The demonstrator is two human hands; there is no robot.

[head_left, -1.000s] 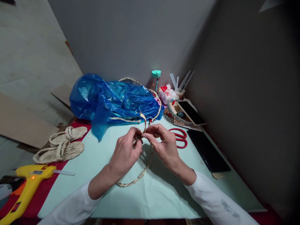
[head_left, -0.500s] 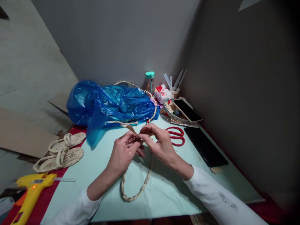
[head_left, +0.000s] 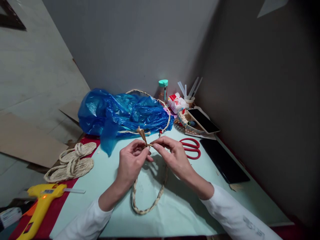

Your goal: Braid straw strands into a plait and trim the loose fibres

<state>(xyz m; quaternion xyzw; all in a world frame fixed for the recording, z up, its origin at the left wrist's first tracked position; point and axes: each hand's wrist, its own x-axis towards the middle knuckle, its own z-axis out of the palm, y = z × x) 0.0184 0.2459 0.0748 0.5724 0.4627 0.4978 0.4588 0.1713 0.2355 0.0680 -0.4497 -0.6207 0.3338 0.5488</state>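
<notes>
Braided cord (head_left: 143, 212) in both hands (head_left: 130, 160) (head_left: 175, 159)

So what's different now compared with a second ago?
The braided loop has shifted toward the person and shows more fully; the tan strip leans further left. The left hand and right hand are still at its base, nothing visibly let go. The scissors and glue gun stayed put.

Long white sleeves (head_left: 230, 207), grey marking (head_left: 248, 222) on the right, bare hands (head_left: 131, 162)

The braided cord (head_left: 143, 212) looks like rough, matt plant fibre; the bag (head_left: 125, 111) is glossy, crinkled plastic, the glue gun (head_left: 46, 196) smooth plastic, the slippers (head_left: 72, 166) coarse fibre.
</notes>
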